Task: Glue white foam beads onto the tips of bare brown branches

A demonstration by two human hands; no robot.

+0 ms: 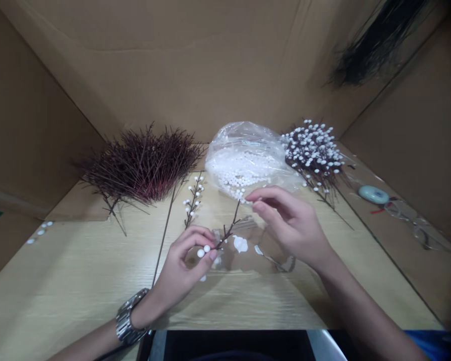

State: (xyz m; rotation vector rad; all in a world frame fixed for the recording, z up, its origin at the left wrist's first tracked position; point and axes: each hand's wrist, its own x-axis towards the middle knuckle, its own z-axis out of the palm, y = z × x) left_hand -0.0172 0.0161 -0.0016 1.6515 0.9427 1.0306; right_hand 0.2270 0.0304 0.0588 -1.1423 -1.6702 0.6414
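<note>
The left hand (178, 265) pinches a thin dark-brown branching twig (227, 233) above a pale wood-grain table (78, 286), the right hand (296, 225) near its tip, grip unclear, before a clear plastic bag (235, 131) bearing blurred, unreadable blue print (250, 144).

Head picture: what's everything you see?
Bare twigs: many, dark brown, back left
Bag of white balls: one, clear, back middle
Berry twigs: many, brown-white, back right
Loose berry twig: one, brown-white, middle
Held twig: one, brown, centre
Loose balls: several, white, far left
Blobs: several, white, centre
Strand bundle: one, black, top right
Oval object: one, pale blue, right
Glasses-like thing: one, clear, right
Cardboard walls: three, brown, around
Table: one, pale, underneath
Watch: one, silver, left wrist
Left hand: one, holding twig
Right hand: one, near twig's tip
</note>
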